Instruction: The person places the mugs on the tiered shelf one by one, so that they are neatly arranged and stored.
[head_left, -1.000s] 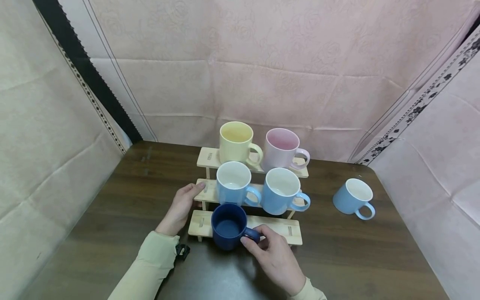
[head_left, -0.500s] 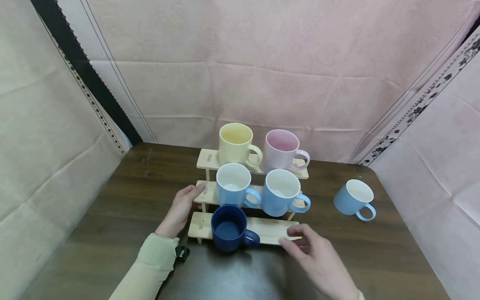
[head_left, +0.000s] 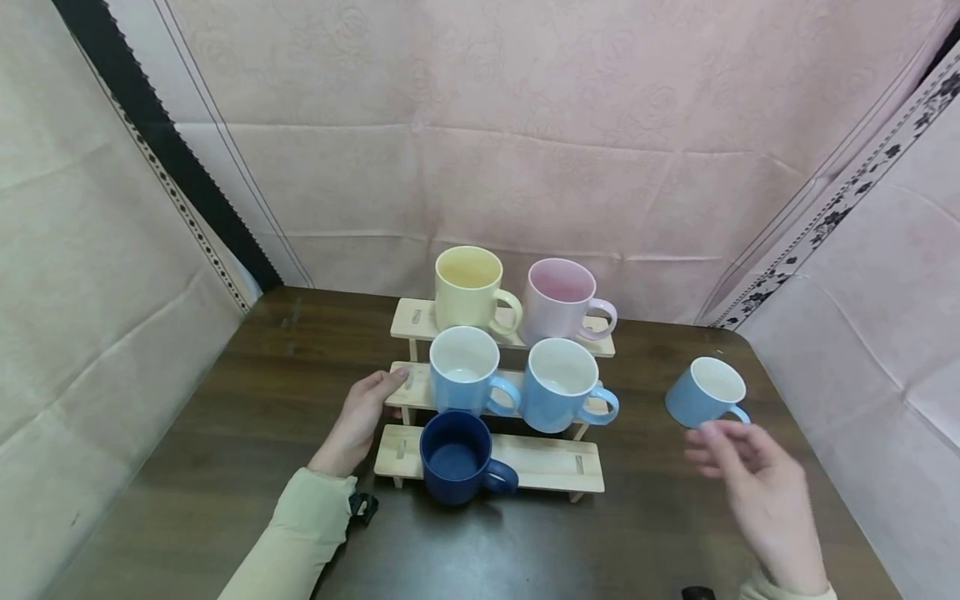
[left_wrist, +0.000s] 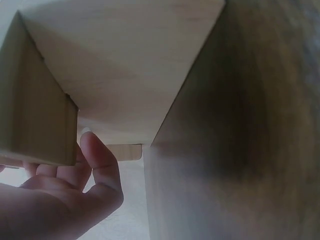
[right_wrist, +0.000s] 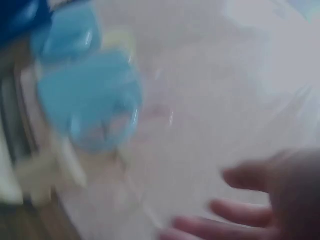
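My left hand (head_left: 358, 423) grips the left end of the middle step of a three-step wooden mug rack (head_left: 551, 463); in the left wrist view, fingers (left_wrist: 102, 162) curl at the edge of a wooden board. My right hand (head_left: 765, 492), its fingers loosely bent and holding nothing, is just in front of a light blue mug (head_left: 690, 400) standing on the table at the right. Its fingertips overlap the area by that mug's handle. A dark blue mug (head_left: 450, 471) sits on the bottom step at the left. The right wrist view is blurred.
Two light blue mugs, one left (head_left: 457, 383) and one right (head_left: 553, 402), stand on the middle step. The top step bears a yellow mug (head_left: 465, 300) and a pink mug (head_left: 551, 317). Pale cloth (head_left: 525, 183) walls off the brown table (head_left: 247, 467) behind and at both sides.
My right hand has let go of the dark blue mug's handle and moved right, toward the lone light blue mug. My left hand has stayed at the rack.
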